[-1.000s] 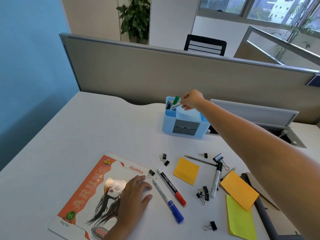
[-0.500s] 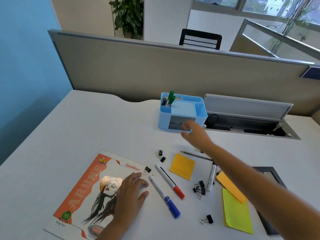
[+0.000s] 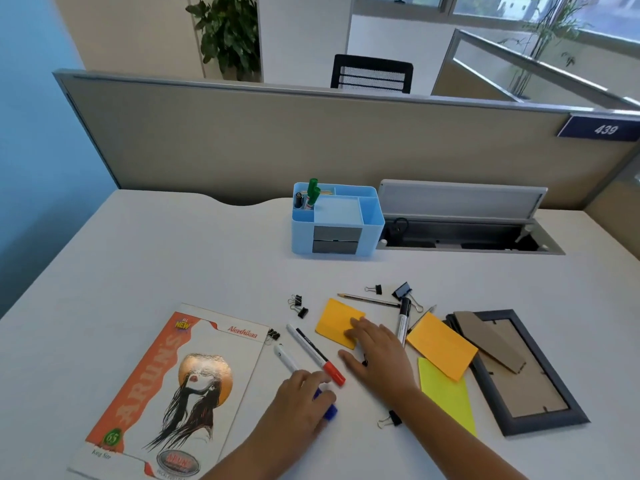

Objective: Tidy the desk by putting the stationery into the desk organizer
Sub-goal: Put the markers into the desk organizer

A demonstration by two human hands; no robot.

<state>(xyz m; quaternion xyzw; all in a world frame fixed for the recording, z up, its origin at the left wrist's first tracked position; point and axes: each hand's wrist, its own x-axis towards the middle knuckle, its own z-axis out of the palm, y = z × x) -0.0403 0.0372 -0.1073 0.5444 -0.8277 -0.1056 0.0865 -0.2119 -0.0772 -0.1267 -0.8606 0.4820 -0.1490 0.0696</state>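
The light blue desk organizer (image 3: 302,237) stands at the back of the desk with green markers (image 3: 312,190) upright in its back-left compartment. My left hand (image 3: 299,401) is curled over the blue-capped marker (image 3: 286,359), which lies on the desk. A red-capped marker (image 3: 313,351) lies beside it. My right hand (image 3: 379,353) rests flat with fingers spread, its tips on the corner of an orange sticky pad (image 3: 334,317). Nearby lie a black marker (image 3: 403,318), a pencil (image 3: 367,299) and several binder clips (image 3: 298,305).
A notebook (image 3: 173,386) lies at the front left. Another orange pad (image 3: 441,344), a yellow-green pad (image 3: 446,393) and a dark picture frame (image 3: 519,372) sit at the right. An open cable tray (image 3: 467,239) is right of the organizer, with a partition (image 3: 242,143) behind.
My right hand came back from the organizer, leaving the green marker in it, and now rests on the desk. My left hand moved off the notebook onto the blue-capped marker.
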